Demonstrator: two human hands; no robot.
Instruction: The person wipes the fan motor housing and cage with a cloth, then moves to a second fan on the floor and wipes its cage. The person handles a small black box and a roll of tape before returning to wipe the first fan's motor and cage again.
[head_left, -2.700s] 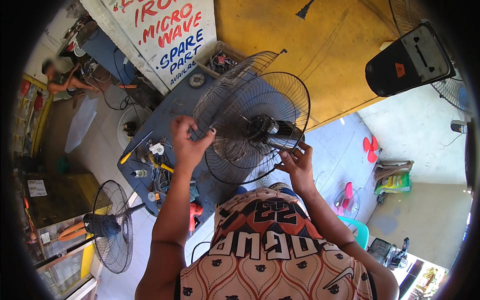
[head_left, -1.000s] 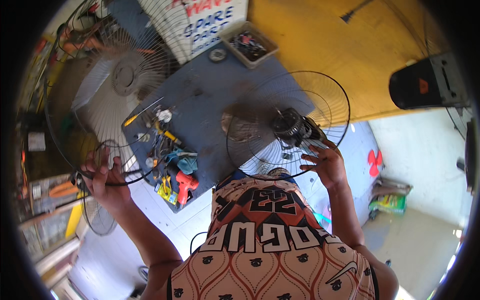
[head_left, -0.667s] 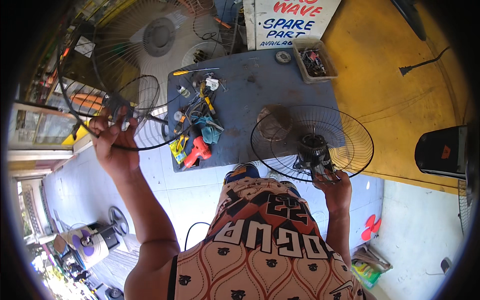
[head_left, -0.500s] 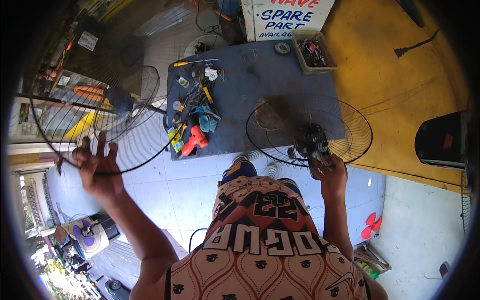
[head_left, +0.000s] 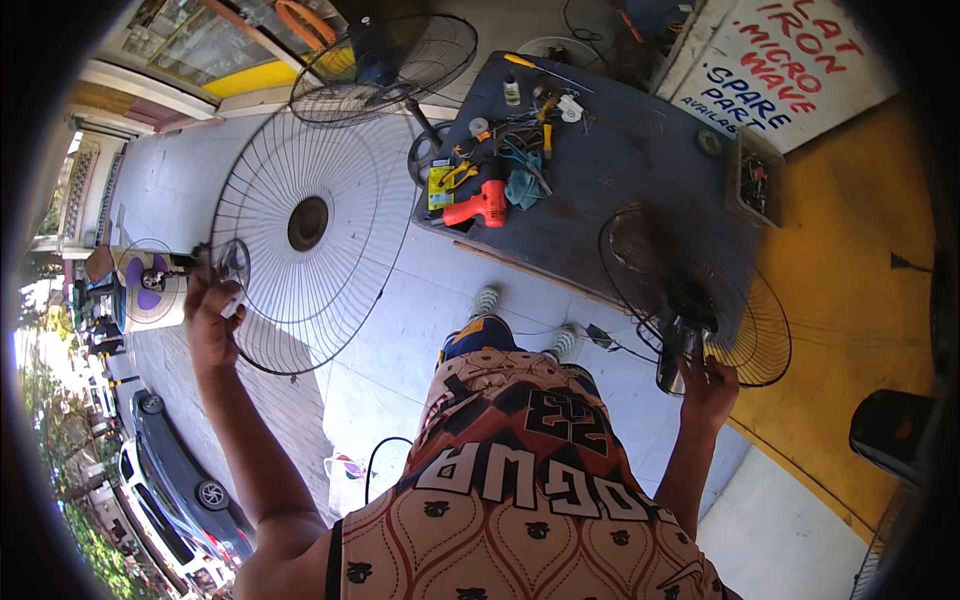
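On the left, my left hand [head_left: 213,315] is closed around the edge of a large round wire fan grille [head_left: 308,222] with a dark centre disc. The grille hangs in the air over the tiled floor, its face toward me. A small pale piece shows at my fingers; its kind is unclear. To the right, my right hand [head_left: 708,390] has its fingers on the back of a fan head [head_left: 686,315] with a dark motor housing. Its wire rear grille [head_left: 765,330] spreads over the table's near right corner. My palm there is partly hidden.
The dark table [head_left: 620,120] carries a red power tool [head_left: 480,205], pliers, a screwdriver [head_left: 545,70], a blue cloth [head_left: 522,187] and a parts tub [head_left: 752,180]. Behind its left side stands another fan [head_left: 385,65]. A cable [head_left: 625,345] runs by my feet.
The view has swung left. My left hand's fingers, spread before, have closed on the grille's edge, and the grille now faces me more. My right hand keeps to the fan head.
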